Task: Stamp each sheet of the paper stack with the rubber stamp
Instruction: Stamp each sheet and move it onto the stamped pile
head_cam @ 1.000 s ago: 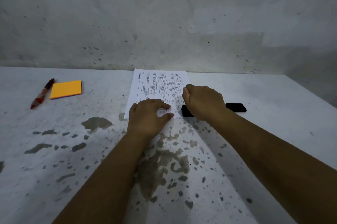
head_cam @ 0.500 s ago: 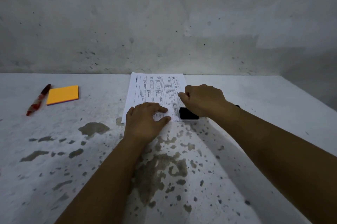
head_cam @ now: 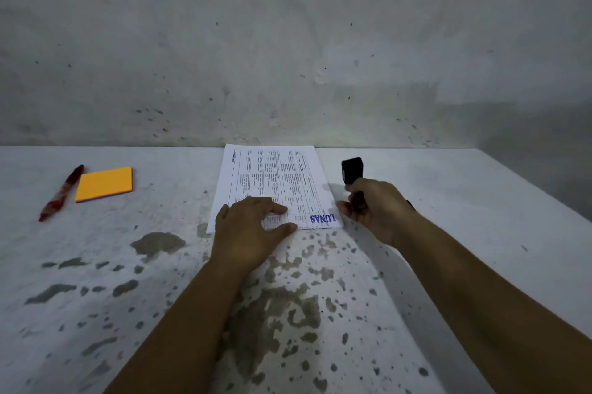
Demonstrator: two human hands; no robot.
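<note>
Worn table point(head_cam: 448, 233): stamp point(head_cam: 351, 170) beside paper's point(head_cam: 272, 175) edge.

Two hands are over the surface point(head_cam: 448, 265): the left hand point(head_cam: 248, 233) and the right hand point(head_cam: 376, 211). One rubber stamp point(head_cam: 351, 171), one paper stack point(head_cam: 272, 182) bearing one blue stamped mark point(head_cam: 323, 218), one orange sticky-note pad point(head_cam: 104, 184), and one red pen point(head_cam: 61, 192).

A bare, dim room used as a plain desk space for paperwork. A white tabletop point(head_cam: 416, 265) with chipped, flaking paint meets a stained grey wall point(head_cam: 288, 41). On it lie a printed form point(head_cam: 272, 175), an orange pad of sticky notes point(head_cam: 104, 183) and a red pen point(head_cam: 61, 193).
</note>
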